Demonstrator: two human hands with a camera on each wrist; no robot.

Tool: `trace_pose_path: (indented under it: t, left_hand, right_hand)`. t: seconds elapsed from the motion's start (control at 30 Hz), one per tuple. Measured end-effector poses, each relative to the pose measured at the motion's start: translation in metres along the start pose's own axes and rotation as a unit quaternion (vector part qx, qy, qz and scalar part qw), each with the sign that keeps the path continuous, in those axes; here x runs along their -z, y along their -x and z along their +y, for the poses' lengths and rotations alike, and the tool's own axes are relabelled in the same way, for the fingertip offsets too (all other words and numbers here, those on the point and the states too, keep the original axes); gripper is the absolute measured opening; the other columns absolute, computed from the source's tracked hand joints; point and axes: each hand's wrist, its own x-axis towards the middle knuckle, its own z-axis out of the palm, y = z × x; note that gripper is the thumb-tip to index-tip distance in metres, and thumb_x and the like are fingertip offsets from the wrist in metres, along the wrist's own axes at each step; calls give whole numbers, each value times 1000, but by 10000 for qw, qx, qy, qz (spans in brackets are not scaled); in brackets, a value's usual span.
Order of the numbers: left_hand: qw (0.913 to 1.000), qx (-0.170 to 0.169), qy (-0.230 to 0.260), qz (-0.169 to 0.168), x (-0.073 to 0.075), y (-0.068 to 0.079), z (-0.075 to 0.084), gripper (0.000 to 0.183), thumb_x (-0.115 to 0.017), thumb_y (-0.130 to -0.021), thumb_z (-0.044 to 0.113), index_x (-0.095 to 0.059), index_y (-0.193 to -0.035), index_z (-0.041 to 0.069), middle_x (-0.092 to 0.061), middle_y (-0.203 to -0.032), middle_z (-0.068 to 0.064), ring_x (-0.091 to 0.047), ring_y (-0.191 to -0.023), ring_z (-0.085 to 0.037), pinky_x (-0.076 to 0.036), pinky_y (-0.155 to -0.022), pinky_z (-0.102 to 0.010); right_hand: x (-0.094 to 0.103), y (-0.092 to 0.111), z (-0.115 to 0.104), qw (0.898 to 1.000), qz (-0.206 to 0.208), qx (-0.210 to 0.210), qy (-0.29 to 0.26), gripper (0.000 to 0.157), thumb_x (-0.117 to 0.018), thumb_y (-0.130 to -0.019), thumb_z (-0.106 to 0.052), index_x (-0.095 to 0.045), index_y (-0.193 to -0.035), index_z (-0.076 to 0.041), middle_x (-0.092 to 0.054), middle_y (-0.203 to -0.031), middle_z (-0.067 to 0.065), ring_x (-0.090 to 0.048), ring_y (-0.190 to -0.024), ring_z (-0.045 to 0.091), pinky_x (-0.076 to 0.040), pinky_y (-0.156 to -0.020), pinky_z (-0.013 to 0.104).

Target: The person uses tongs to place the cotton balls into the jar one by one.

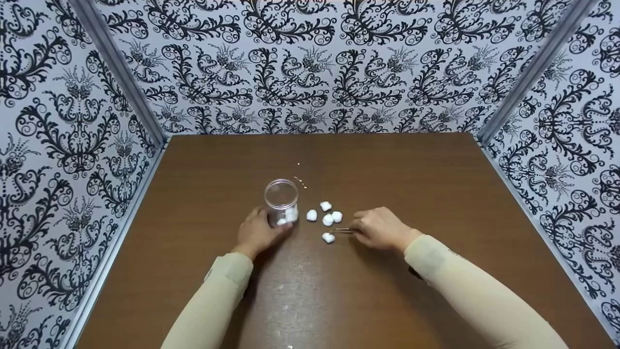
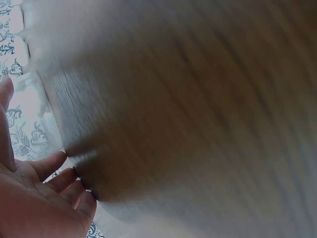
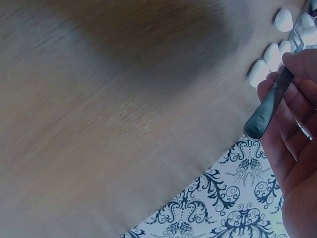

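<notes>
The nearest cotton ball (image 1: 329,238) lies left of the right fingers, just at the tips of the tweezers (image 1: 345,230); whether the tips grasp it or only touch it cannot be told. It is roundish, without a clear long axis; the tweezers' long axis runs leftward from the fingers to it. The person's right hand (image 1: 380,228), the nearer one, pinches the tweezers between thumb and fingers. Four loose cotton balls (image 1: 312,215) sit ahead and to the left of those fingers. Farther left stands the clear jar (image 1: 276,211), some cotton inside, with the left hand (image 1: 259,230) curved round its base, thumb on the near side.
</notes>
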Motion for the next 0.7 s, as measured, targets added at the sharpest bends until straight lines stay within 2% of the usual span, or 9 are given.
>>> trace_pose_path:
  t: [0.7]
  left_hand:
    - [9999, 5, -118, -31, 2, 3, 3, 82, -74, -88, 60, -59, -142, -1, -56, -148, -20, -53, -139, -41, -44, -112, -60]
  right_hand:
    - [-6, -1, -4, 9999, -120, 118, 11, 9, -80, -89, -23, -75, -85, -17, -63, -76, -2, -62, -59, 18, -50, -51, 40]
